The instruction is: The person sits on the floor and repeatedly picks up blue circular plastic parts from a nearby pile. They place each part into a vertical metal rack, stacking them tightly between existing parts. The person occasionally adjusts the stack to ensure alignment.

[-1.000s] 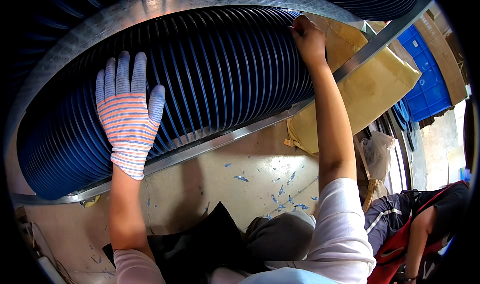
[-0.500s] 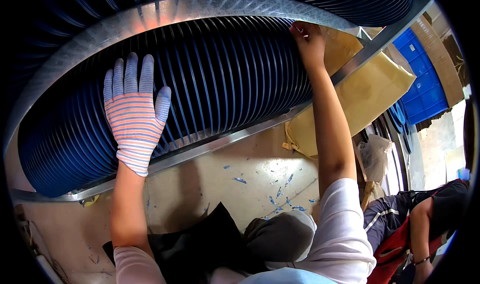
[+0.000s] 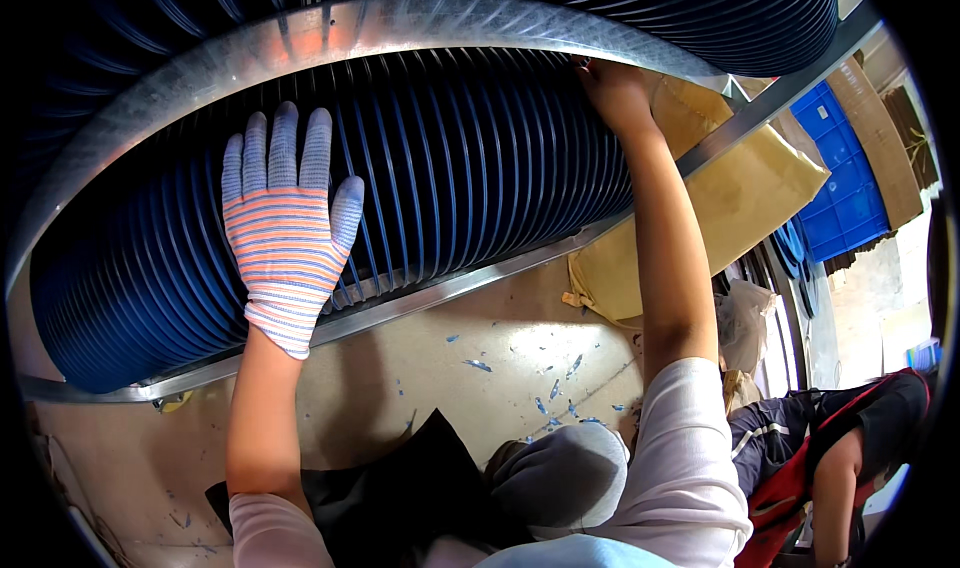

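Observation:
A long, barrel-shaped row of dark blue ribs (image 3: 480, 158), like a ribbed coil, lies across the upper half. My left hand (image 3: 288, 218), in a striped orange, white and blue-grey knit glove, rests flat on the ribs left of the middle, fingers stretched out and thumb apart. At the row's far right end, my bare right hand (image 3: 617, 96) reaches in just under the curved metal bar (image 3: 420, 23). Its fingers are curled together, and their tips are partly hidden in shadow; what they pinch, if anything, cannot be made out.
A metal rail (image 3: 470, 280) runs along the near side of the ribs. Another ribbed blue row (image 3: 740, 18) lies beyond the curved bar. Yellowish wrapped sheets (image 3: 730, 218) and a blue crate (image 3: 840, 168) stand right. Blue scraps dot the floor (image 3: 500, 348). Another person (image 3: 830, 448) bends at lower right.
My left hand has slid slightly right over the ribs. My right hand stays at the right end, its fingertips now less visible. The other person's arm and body have shifted.

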